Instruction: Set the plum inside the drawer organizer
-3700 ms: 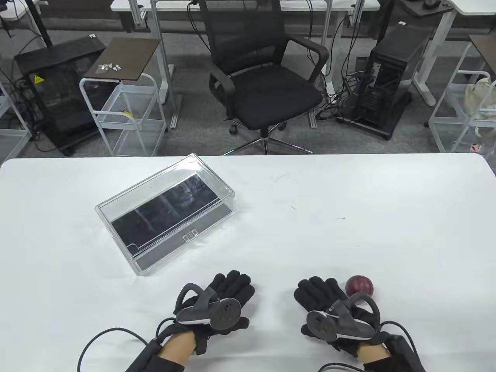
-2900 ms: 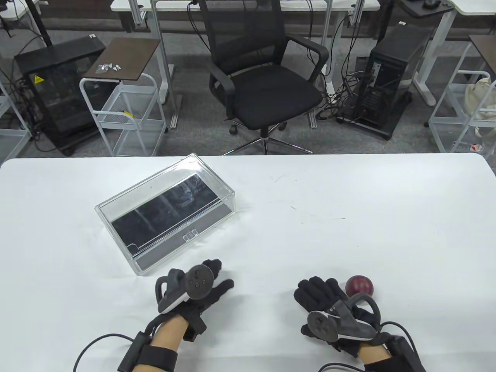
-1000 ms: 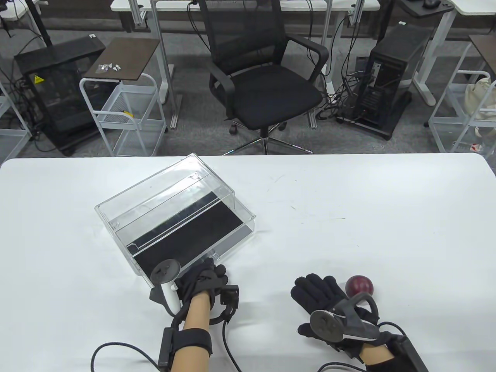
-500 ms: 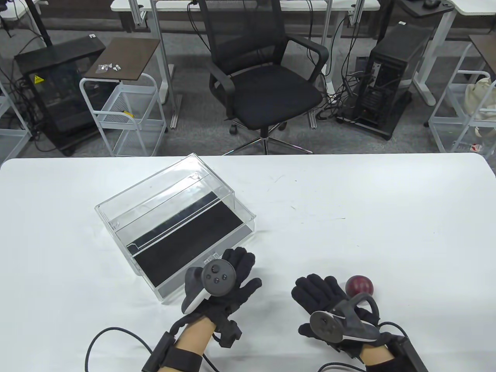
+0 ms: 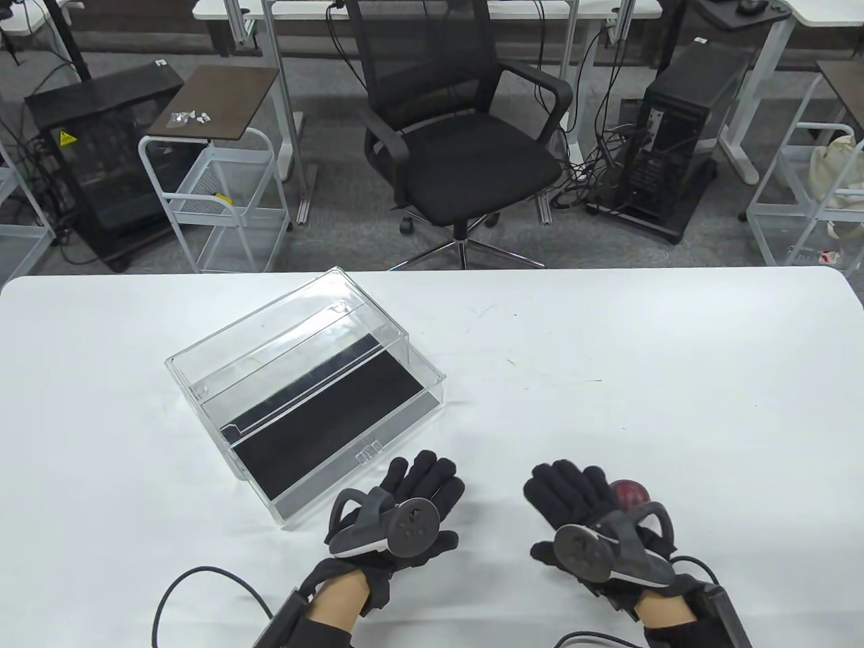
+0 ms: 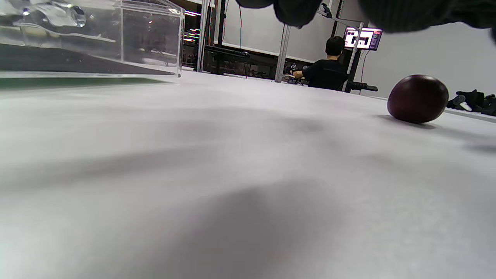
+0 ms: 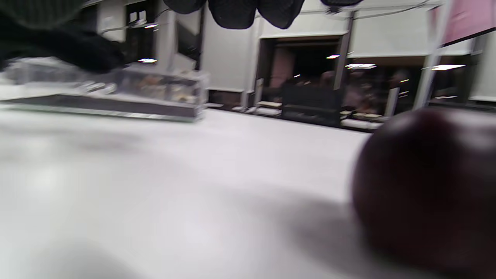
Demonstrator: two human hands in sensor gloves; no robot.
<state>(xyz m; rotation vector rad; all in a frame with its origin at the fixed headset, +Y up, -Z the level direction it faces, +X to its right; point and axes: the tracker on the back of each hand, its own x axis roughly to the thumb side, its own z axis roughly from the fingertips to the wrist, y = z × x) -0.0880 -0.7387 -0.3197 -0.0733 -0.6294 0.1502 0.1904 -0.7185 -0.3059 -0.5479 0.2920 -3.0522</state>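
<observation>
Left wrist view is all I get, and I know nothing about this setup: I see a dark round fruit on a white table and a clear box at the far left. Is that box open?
Observer: Yes. From above, the drawer organizer has its drawer pulled out toward the person, black liner showing.
Operator: Is anyone holding the fruit?
Observer: No. The plum sits on the table; the right hand lies beside it, fingers spread.
Operator: And the hand my camera is on?
Observer: The left hand rests flat, just in front of the drawer, gripping nothing.
</observation>
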